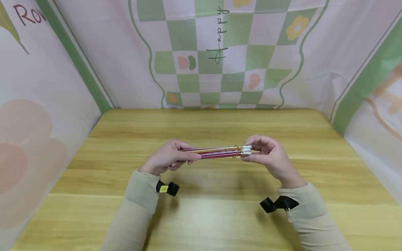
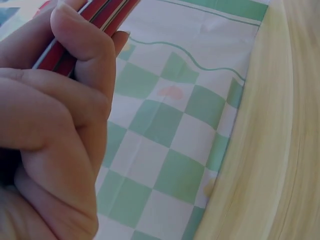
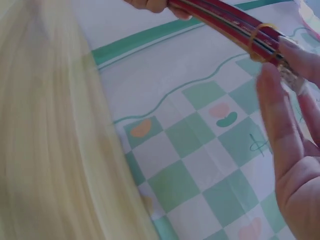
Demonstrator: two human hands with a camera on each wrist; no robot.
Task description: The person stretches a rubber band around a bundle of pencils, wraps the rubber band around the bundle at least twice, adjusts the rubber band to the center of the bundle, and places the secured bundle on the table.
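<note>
The pencils (image 1: 216, 152) are held above the tabletop (image 1: 201, 216) in a bundle, between the two hands, their long axis running nearly straight from left to right. The left hand (image 1: 171, 157) grips the left part of the bundle, thumb on the near side, and hides the ends there. The right hand (image 1: 270, 157) pinches narrowly about the right end, thumb near and fingers far, at the white erasers (image 1: 247, 150). The band (image 3: 267, 25) loops around the pencils just left of the erasers, crosswise to their length. The right hand is clearly nearer to it; whether its fingertips also touch the band, one cannot tell.
</note>
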